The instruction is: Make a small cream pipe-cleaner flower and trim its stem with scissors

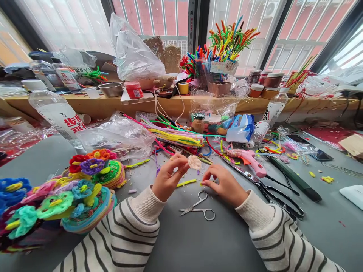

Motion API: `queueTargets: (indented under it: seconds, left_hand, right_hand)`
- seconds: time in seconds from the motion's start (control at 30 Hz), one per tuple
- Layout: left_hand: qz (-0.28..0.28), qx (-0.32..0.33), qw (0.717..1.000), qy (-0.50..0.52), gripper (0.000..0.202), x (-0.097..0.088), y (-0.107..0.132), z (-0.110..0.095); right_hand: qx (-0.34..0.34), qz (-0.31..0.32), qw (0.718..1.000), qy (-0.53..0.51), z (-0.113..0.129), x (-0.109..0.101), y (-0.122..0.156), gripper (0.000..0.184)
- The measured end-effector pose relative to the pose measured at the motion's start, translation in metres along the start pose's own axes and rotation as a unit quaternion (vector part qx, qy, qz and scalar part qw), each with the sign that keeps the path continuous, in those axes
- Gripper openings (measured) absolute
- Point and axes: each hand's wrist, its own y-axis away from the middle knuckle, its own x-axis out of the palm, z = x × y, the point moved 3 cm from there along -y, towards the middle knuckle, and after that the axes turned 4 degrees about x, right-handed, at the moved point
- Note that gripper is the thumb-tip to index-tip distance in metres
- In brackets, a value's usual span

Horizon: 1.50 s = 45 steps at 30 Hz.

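- Head view: left hand (169, 179), pinching pale fuzzy flower (194, 163), held above desk (176, 245).
- Right hand (227, 186): fingertips pressed together, apparently on tiny yellow piece (201, 184).
- Yellow fuzzy stick (186, 183): between hands.
- Small scissors (193, 207): on desk, nearer the wearer.
- Step, judged: handwork on flower; next move calls for steady left pinch, precise right fingertips.

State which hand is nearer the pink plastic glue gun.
Right. The right hand is left of the glue gun, apart from it; the left hand is farther left, holding a small cream fuzzy flower.
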Motion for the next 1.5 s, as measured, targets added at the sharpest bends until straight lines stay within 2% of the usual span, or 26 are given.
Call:
queueTargets:
  seconds: [0.07,0.17,0.27,0.43,1.5]
  left_hand:
    - [0.031,0.015,0.999,-0.006,0.016,0.003,0.001,0.0]
    - [0.082,0.033,0.996,-0.026,0.014,0.009,0.004,-0.001]
    - [0.113,0.035,0.992,-0.045,0.014,0.014,0.006,-0.002]
    - [0.134,0.043,0.987,-0.072,0.015,0.018,0.008,-0.005]
    - [0.142,0.044,0.986,-0.075,0.016,0.02,0.009,-0.004]
  right_hand:
    - [0.013,-0.056,0.997,-0.054,0.002,-0.009,0.001,0.009]
    - [0.036,-0.151,0.977,-0.143,0.006,-0.023,0.007,0.01]
    - [0.032,-0.184,0.958,-0.219,0.012,-0.027,0.013,0.009]
    - [0.008,-0.195,0.947,-0.256,0.022,-0.027,0.019,0.006]
    - [-0.011,-0.168,0.961,-0.218,0.027,-0.026,0.021,0.005]
